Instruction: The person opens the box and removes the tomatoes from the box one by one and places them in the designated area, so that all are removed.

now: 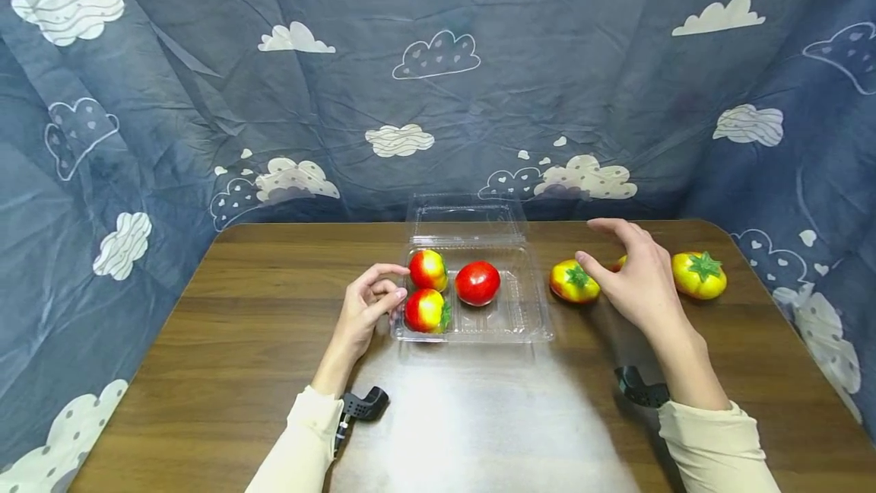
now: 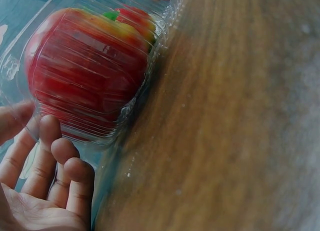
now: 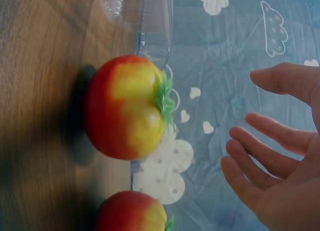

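Observation:
A clear plastic clamshell box (image 1: 506, 326) lies with its lid raised at the back. My left hand (image 1: 369, 299) pinches the box's left rim between thumb and forefinger, its other fingers curled below. Inside the box, two red-and-yellow toy tomatoes (image 1: 426, 310) line the left side, and a plain red one (image 1: 477, 283) sits near the middle. My right hand (image 1: 639, 276) hovers over the table's right part, thumb and fingers spread, holding nothing. Under its thumb is a yellow-red toy tomato (image 1: 571, 284) with green leaves. Another tomato (image 1: 619, 263) is mostly hidden behind this hand.
One more yellow toy tomato (image 1: 698, 275) stands right of my right hand. The wooden table (image 1: 260, 310) ends at a blue cloud-patterned cloth (image 1: 356, 90) behind and at both sides. Each wrist wears a black strap mount (image 1: 366, 404).

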`<state>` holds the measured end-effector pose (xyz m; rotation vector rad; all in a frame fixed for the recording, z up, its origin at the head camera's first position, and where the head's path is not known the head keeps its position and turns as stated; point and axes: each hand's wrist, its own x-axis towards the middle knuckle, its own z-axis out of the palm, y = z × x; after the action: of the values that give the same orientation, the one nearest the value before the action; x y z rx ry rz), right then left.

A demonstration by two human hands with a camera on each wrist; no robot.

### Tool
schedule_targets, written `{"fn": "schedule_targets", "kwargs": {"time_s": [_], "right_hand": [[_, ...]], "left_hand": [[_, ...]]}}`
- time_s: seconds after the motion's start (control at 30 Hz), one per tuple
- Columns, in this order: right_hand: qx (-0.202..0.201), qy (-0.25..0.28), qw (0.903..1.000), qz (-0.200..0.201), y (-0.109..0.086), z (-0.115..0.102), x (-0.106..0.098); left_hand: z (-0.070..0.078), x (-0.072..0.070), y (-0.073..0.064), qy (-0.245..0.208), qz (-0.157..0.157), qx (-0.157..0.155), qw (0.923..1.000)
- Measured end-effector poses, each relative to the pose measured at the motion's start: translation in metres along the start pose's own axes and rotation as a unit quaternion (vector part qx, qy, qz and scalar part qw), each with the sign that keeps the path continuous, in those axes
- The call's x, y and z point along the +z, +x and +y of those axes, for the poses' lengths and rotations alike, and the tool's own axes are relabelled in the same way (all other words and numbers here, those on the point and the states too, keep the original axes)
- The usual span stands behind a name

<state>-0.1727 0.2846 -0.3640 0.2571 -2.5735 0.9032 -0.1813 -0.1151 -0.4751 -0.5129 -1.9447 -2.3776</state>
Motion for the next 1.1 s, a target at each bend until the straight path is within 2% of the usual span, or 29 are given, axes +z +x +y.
{"fn": "schedule_targets", "kwargs": {"time_s": [0.1,0.33,0.47,0.67,0.77,0.87,1.1], "right_hand": [[-0.006,0.003,1.0000,-0.006,-0.001,-0.004,0.004],[-0.019,0.002,0.9998,-0.010,-0.016,-0.004,0.007],[-0.037,0.004,0.9993,-0.008,-0.015,-0.010,0.013],[-0.059,0.032,0.9975,-0.024,-0.002,-0.028,0.034],[-0.063,0.033,0.9971,-0.028,-0.002,-0.033,0.041],[-0.066,0.031,0.9968,-0.033,-0.006,-0.035,0.046],[-0.074,0.028,0.9955,-0.052,-0.010,-0.037,0.054]], "left_hand": [[0.001,-0.003,-0.002,0.007,0.000,0.002,1.0000],[-0.010,0.007,-0.012,0.007,-0.006,-0.010,0.9999],[-0.010,0.007,-0.009,0.010,-0.014,-0.010,0.9998],[0.003,-0.007,0.000,0.016,0.005,0.010,0.9998],[0.005,-0.011,0.002,0.017,0.001,0.008,0.9998],[0.004,-0.011,0.002,0.019,-0.012,0.001,0.9998],[0.000,-0.006,0.002,0.009,-0.008,0.004,0.9999]]}}
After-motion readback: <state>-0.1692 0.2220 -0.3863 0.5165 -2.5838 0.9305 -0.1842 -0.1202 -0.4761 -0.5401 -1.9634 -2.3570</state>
